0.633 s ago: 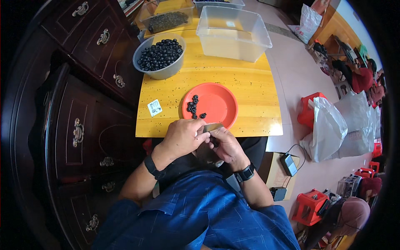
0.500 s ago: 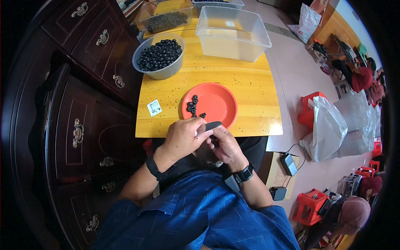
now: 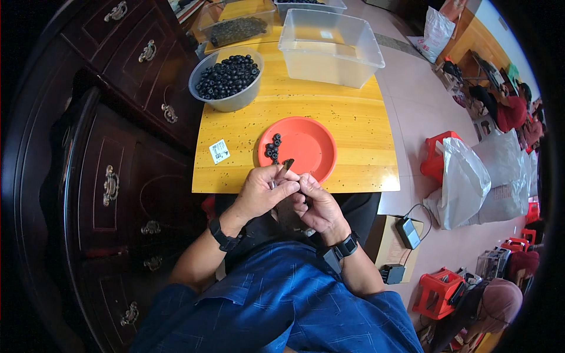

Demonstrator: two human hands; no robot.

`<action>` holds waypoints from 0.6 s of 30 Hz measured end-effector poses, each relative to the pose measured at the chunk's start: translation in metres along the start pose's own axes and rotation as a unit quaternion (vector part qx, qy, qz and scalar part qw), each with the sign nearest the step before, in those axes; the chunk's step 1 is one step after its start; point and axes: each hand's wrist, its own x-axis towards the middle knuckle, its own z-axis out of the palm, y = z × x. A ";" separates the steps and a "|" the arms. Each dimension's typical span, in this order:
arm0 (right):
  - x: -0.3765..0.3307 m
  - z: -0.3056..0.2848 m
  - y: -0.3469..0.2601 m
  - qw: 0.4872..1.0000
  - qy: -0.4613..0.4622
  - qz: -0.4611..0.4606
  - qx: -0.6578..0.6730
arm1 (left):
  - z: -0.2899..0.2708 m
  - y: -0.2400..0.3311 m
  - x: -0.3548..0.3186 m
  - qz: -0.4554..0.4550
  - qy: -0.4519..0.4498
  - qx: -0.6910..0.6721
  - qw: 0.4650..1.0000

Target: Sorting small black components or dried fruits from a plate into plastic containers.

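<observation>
Over the near rim of a red bowl, my two hands meet with their fingertips close together. My left hand is closed around a dark, blade-like tool, whose tip sticks up past the fingers; most of its handle is hidden. Thumb and finger of my right hand are pinched together, touching or nearly touching the left thumb. Whatever lies in that pinch is too small and covered to name. Several small black ring-shaped parts rest along the left side inside the bowl.
On the yellow table stand a round tub of black rings and a clear plastic bin. A white label and dark specks lie there too. Drawers border the left; red stools and grey-white bags stand right.
The dark tool has turned from lying across toward the right hand to pointing up, showing a narrower side. My left fingers have shifted slightly; the right hand stays pinched in nearly the same place.
</observation>
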 end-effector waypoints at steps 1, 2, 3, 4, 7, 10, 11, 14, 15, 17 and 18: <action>-0.001 0.001 0.000 1.000 0.003 -0.002 0.012 | 0.000 0.000 0.000 0.000 0.000 -0.001 1.000; -0.002 0.002 0.000 1.000 0.007 -0.004 0.025 | 0.000 0.000 0.000 0.016 -0.005 0.007 1.000; -0.002 0.000 0.000 1.000 0.007 -0.004 0.024 | 0.000 0.000 0.001 0.031 -0.011 0.014 0.999; -0.002 -0.002 -0.001 1.000 0.005 -0.005 0.029 | -0.001 -0.001 0.001 0.031 -0.011 0.014 0.999; -0.004 -0.002 -0.005 0.999 0.018 -0.012 0.045 | -0.008 0.004 -0.001 0.032 0.028 0.027 0.999; -0.002 -0.003 -0.008 0.996 0.039 -0.018 0.073 | -0.011 0.020 -0.001 0.045 0.056 0.319 0.945; -0.001 -0.004 -0.009 0.995 0.042 -0.013 0.088 | -0.009 0.021 0.000 0.044 0.056 0.319 0.945; 0.000 -0.003 -0.007 0.993 0.044 0.001 0.108 | -0.005 0.026 0.001 0.065 0.048 0.335 0.939; 0.000 -0.002 -0.007 0.993 0.044 0.006 0.110 | -0.005 0.025 0.002 0.064 0.041 0.358 0.930; -0.001 -0.001 -0.007 0.992 0.046 0.005 0.113 | -0.003 0.027 0.002 0.063 0.034 0.382 0.921; -0.001 0.000 -0.007 0.992 0.048 0.004 0.117 | -0.001 0.032 0.001 0.052 0.025 0.403 0.913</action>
